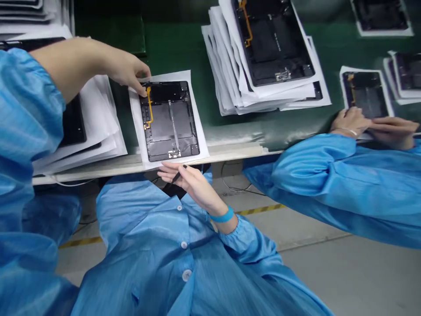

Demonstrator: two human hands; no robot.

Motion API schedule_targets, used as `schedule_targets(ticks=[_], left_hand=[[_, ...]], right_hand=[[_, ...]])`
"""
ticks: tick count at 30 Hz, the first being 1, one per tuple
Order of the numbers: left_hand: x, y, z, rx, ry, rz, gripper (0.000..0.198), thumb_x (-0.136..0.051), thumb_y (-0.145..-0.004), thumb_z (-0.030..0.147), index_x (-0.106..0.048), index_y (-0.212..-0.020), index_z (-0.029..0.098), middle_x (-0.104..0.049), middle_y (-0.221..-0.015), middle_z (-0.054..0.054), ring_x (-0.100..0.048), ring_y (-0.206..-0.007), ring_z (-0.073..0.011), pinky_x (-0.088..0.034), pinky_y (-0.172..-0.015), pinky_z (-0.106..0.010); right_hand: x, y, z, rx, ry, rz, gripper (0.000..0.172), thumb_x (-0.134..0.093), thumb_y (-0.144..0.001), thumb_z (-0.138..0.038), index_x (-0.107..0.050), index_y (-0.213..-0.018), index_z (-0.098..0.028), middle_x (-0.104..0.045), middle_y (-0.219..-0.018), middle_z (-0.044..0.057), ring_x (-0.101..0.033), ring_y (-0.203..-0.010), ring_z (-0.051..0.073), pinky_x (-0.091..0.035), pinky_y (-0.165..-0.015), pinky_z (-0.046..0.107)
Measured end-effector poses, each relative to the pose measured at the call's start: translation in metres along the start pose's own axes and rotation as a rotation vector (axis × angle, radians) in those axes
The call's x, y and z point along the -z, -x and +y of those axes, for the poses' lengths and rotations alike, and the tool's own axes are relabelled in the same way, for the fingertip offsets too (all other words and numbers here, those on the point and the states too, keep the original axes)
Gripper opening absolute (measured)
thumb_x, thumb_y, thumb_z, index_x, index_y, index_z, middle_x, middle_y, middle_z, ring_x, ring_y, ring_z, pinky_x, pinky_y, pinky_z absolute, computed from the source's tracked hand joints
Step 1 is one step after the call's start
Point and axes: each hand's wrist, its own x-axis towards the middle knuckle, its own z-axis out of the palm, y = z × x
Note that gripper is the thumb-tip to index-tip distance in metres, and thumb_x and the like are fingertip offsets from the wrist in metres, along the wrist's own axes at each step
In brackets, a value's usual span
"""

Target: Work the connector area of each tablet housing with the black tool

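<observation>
A black tablet back housing (169,120) with an orange flex cable (150,107) along its left side lies on a white paper sheet (136,116) at the table's front edge. At its top left corner is my left hand (126,70), thumb on the housing's edge and fingers curled around the corner; how firmly it grips is unclear. Below the sheet's lower edge, my right hand (192,182) holds a slim black stick-like tool (176,177) between thumb and fingers. The fingers reach up near the sheet's bottom edge. The tool's exact kind cannot be made out.
Papers interleaved with housings form a stack (101,118) at left and another stack (230,79) at upper right. On the right, a co-worker's hands (353,123) work at another housing (366,94). The green table (174,48) ends at a pale front edge (230,153).
</observation>
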Motion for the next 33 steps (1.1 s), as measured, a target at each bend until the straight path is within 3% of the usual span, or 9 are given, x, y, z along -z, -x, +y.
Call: schedule_targets(ticks=[2,3,5,7,9,13,18,28,33], left_hand=[[0.006,0.005,0.006,0.04,-0.066,-0.118,0.048,-0.095,-0.096,0.038,-0.081,-0.133,0.01,-0.087,-0.109,0.0,-0.078,-0.087,-0.0122,-0.065,-0.087,-0.028],[0.01,0.013,0.011,0.064,-0.094,-0.175,0.056,-0.089,-0.102,0.038,-0.075,-0.148,0.008,-0.084,-0.128,-0.009,-0.082,-0.109,-0.0239,-0.067,-0.098,-0.045],[0.017,0.04,0.026,0.047,-0.149,-0.098,0.067,-0.072,-0.111,0.043,-0.061,-0.163,0.001,-0.069,-0.15,-0.023,-0.067,-0.143,-0.0545,-0.056,-0.105,-0.08],[0.019,0.079,0.05,-0.09,-0.139,0.091,0.08,-0.036,-0.119,0.058,-0.063,-0.156,-0.007,-0.068,-0.142,-0.024,-0.059,-0.146,-0.0661,-0.051,-0.099,-0.089],[0.009,0.124,0.078,-0.222,-0.028,0.204,0.088,-0.024,-0.119,0.065,-0.073,-0.142,-0.006,-0.073,-0.119,-0.02,-0.071,-0.131,-0.063,-0.058,-0.092,-0.085],[-0.05,0.189,0.128,-0.316,0.243,0.213,0.031,-0.062,-0.114,0.034,-0.08,-0.129,0.014,-0.08,-0.124,-0.017,-0.077,-0.12,-0.0423,-0.064,-0.093,-0.057],[-0.121,0.192,0.152,-0.162,0.315,0.458,0.029,-0.065,-0.114,0.025,-0.077,-0.139,0.019,-0.081,-0.137,-0.016,-0.072,-0.123,-0.0378,-0.057,-0.092,-0.052],[-0.126,0.17,0.156,-0.184,0.265,0.529,0.024,-0.065,-0.115,0.024,-0.077,-0.136,0.024,-0.082,-0.129,-0.013,-0.074,-0.119,-0.0341,-0.054,-0.092,-0.051],[-0.129,0.169,0.152,-0.263,0.241,0.507,0.034,-0.065,-0.113,0.019,-0.073,-0.145,0.025,-0.081,-0.135,-0.014,-0.075,-0.123,-0.035,-0.055,-0.099,-0.054]], right_hand=[[0.006,0.01,-0.008,-0.015,0.112,-0.035,0.052,-0.075,-0.105,-0.072,-0.088,-0.129,-0.028,-0.087,-0.129,0.006,-0.082,-0.117,0.022,-0.062,-0.119,0.041],[0.011,0.014,-0.012,0.005,0.182,-0.038,0.052,-0.071,-0.107,-0.072,-0.088,-0.127,-0.027,-0.087,-0.124,0.007,-0.081,-0.115,0.022,-0.062,-0.116,0.04],[0.023,0.018,-0.021,0.119,0.327,0.008,0.052,-0.065,-0.111,-0.071,-0.089,-0.12,-0.026,-0.085,-0.111,0.006,-0.079,-0.107,0.021,-0.063,-0.108,0.038],[0.036,0.017,-0.033,0.277,0.464,0.121,0.053,-0.06,-0.114,-0.07,-0.089,-0.113,-0.025,-0.081,-0.102,0.005,-0.076,-0.097,0.019,-0.063,-0.097,0.034],[0.045,0.011,-0.046,0.395,0.598,0.249,0.054,-0.056,-0.116,-0.069,-0.087,-0.109,-0.025,-0.078,-0.097,0.003,-0.072,-0.088,0.016,-0.061,-0.087,0.031],[0.058,-0.016,-0.066,0.538,0.855,0.338,0.053,-0.055,-0.117,-0.069,-0.081,-0.106,-0.024,-0.073,-0.093,0.001,-0.071,-0.082,0.014,-0.062,-0.084,0.03],[0.071,-0.041,-0.066,0.661,1.082,0.273,0.052,-0.048,-0.121,-0.064,-0.077,-0.106,-0.023,-0.073,-0.094,0.002,-0.073,-0.085,0.015,-0.061,-0.085,0.032],[0.08,-0.043,-0.053,0.845,1.124,0.295,0.048,-0.044,-0.124,-0.055,-0.073,-0.1,-0.025,-0.065,-0.084,-0.001,-0.072,-0.081,0.015,-0.061,-0.084,0.035],[0.082,-0.046,-0.056,0.803,1.295,0.243,0.052,-0.033,-0.125,-0.057,-0.069,-0.105,-0.025,-0.07,-0.093,0.003,-0.074,-0.093,0.021,-0.063,-0.092,0.043]])
